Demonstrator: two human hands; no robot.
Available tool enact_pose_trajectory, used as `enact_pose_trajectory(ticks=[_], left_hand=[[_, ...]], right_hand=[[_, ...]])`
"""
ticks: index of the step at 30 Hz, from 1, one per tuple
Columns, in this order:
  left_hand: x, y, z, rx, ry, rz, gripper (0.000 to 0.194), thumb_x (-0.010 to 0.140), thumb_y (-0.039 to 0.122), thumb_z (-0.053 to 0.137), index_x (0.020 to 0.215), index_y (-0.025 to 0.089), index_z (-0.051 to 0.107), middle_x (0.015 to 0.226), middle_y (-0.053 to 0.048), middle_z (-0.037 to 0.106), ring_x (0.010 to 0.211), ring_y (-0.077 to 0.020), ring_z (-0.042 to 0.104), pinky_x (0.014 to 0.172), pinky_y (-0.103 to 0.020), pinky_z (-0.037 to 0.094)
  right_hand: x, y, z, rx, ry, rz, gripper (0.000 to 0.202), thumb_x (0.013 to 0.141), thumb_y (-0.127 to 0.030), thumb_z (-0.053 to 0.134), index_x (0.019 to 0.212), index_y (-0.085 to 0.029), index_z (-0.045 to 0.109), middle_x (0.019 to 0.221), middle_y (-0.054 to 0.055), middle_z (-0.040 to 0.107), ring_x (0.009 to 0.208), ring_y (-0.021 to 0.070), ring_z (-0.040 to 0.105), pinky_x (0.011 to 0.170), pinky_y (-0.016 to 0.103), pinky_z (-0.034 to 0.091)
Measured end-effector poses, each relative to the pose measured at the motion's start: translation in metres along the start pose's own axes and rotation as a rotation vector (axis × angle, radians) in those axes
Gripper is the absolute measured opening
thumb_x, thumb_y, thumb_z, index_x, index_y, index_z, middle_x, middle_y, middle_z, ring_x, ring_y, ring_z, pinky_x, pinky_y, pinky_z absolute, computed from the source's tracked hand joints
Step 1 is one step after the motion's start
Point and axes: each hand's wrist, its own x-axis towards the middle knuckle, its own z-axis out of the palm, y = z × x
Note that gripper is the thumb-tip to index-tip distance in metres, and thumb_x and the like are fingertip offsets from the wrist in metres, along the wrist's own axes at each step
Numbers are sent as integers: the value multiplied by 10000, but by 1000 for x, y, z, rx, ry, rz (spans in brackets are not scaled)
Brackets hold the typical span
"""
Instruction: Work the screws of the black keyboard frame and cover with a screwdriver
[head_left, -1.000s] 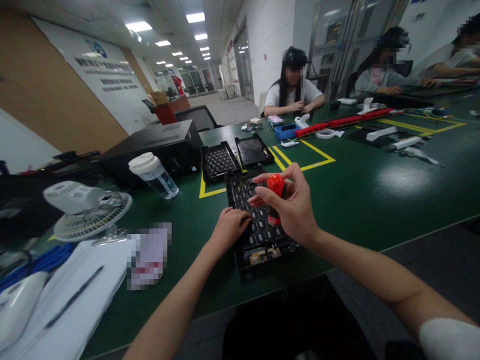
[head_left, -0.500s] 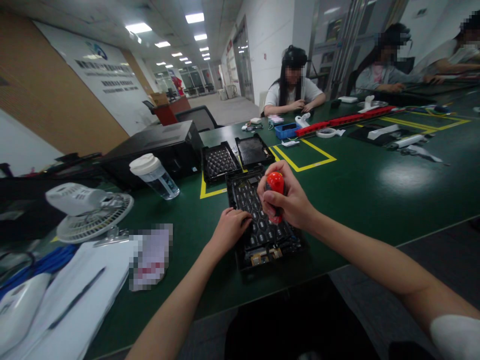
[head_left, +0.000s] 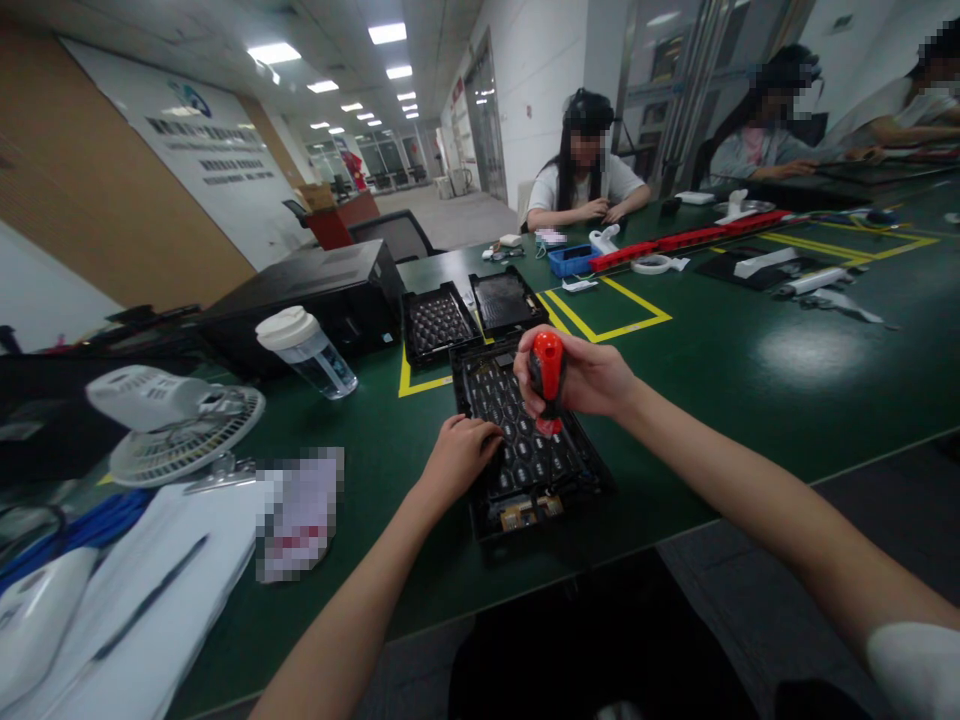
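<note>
In front of me on the green table lies a black casing (head_left: pixel 517 466), its inside lined with rows of dark rounded cells and a gold-brown circuit strip (head_left: pixel 531 512) at the near end. My left hand (head_left: pixel 466 452) is bent over the casing's left edge, fingers close together and gripping there. Above the casing's right half, my right hand (head_left: pixel 581 375) is wrapped round the red and black handle of a screwdriver (head_left: pixel 549 365), held roughly upright. I cannot make out the tool's tip against the dark casing.
Beyond the casing lie a black tray with bumps (head_left: pixel 439 325) and a flat black cover (head_left: pixel 508 302). To the left stand a clear cup (head_left: pixel 319 360), a white fan (head_left: pixel 187 425), and papers with a pen (head_left: pixel 154 595). A co-worker (head_left: pixel 589 185) sits across the table.
My right hand has shifted its grip and the screwdriver handle has turned, showing more of its red top. My left hand stays on the casing's edge.
</note>
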Motion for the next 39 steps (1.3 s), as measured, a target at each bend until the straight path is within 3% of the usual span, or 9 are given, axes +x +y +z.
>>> enact_pose_trajectory(ticks=[5, 9, 15, 19, 22, 39], left_hand=[[1, 0, -1, 1, -4, -5, 177, 875, 265, 499, 955, 224, 652, 953, -22, 706, 920, -184, 624, 1010, -402, 320], [1, 0, -1, 4, 4, -2, 179, 875, 262, 500, 962, 224, 652, 956, -21, 705, 918, -188, 623, 1002, -409, 329], [0, -1, 1, 11, 13, 6, 177, 873, 260, 501, 954, 222, 655, 953, -23, 706, 914, -188, 622, 997, -404, 336], [0, -1, 0, 4, 6, 5, 183, 876, 262, 496, 963, 218, 651, 950, -23, 706, 906, -179, 627, 1007, -396, 326], [1, -1, 0, 4, 4, 8, 182, 875, 260, 495, 963, 221, 650, 948, -22, 705, 905, -175, 627, 1006, -390, 327], [1, 2, 1, -12, 1, -5, 194, 876, 260, 487, 963, 222, 656, 966, -33, 706, 917, -180, 624, 1000, -400, 324]], right_hand=[[5, 0, -12, 116, -138, 46, 246, 890, -369, 433, 1030, -174, 488, 962, 67, 631, 859, 209, 648, 781, 435, 513], [10, 2, -18, 170, -143, 96, 233, 849, -381, 512, 972, -184, 492, 1097, 74, 620, 1064, 262, 591, 900, 521, 446], [14, 5, -21, 149, -139, 181, 229, 892, -425, 445, 924, -199, 444, 1028, 50, 641, 882, 236, 663, 803, 538, 483], [18, 10, -20, 158, -258, 98, 344, 785, -428, 626, 965, -194, 450, 937, 39, 645, 700, 187, 655, 679, 427, 526], [21, 13, -18, 202, -314, 45, 374, 767, -402, 660, 1010, -190, 470, 861, 20, 627, 618, 137, 607, 621, 361, 517], [6, 10, -6, 110, -238, -26, 328, 812, -447, 598, 1006, -208, 483, 839, 1, 592, 620, 112, 578, 586, 290, 488]])
